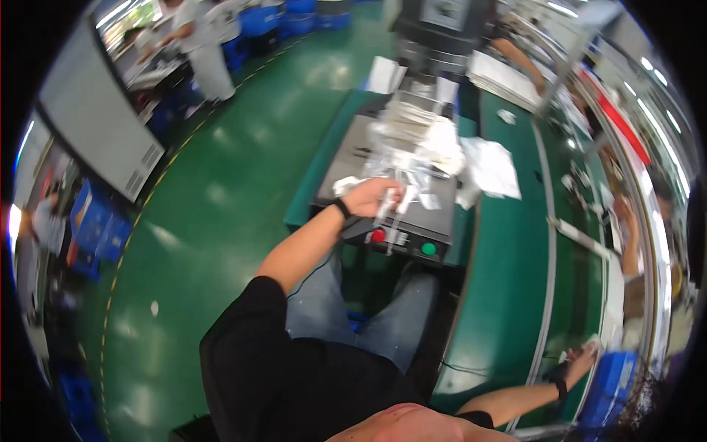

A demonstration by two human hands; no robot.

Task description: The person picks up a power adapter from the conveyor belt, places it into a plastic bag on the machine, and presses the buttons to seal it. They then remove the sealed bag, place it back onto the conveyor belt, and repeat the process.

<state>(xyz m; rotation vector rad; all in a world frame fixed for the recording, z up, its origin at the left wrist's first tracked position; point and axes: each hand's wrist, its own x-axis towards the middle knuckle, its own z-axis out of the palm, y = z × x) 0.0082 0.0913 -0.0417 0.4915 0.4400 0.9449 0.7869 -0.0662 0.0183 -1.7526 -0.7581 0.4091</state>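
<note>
My left hand (374,197) is over the front of a dark machine (353,158), its fingers closed on thin white strips (387,204) that hang down toward the buttons. Crumpled transparent plastic film (412,173) lies just beyond it, beside a pile of white sheets (444,147). Far out to the right, my right hand (579,362) reaches across the green bench, fingers bent around a small white piece (593,343); blur hides its exact kind. A blue bin (613,383) stands close beside that hand.
The machine's front carries a red button (378,235) and a green button (428,249). White bags (490,169) lie on the green bench (508,272), which has metal rails. Other people work across the bench and at the far left. A tall grey cabinet (96,103) stands left.
</note>
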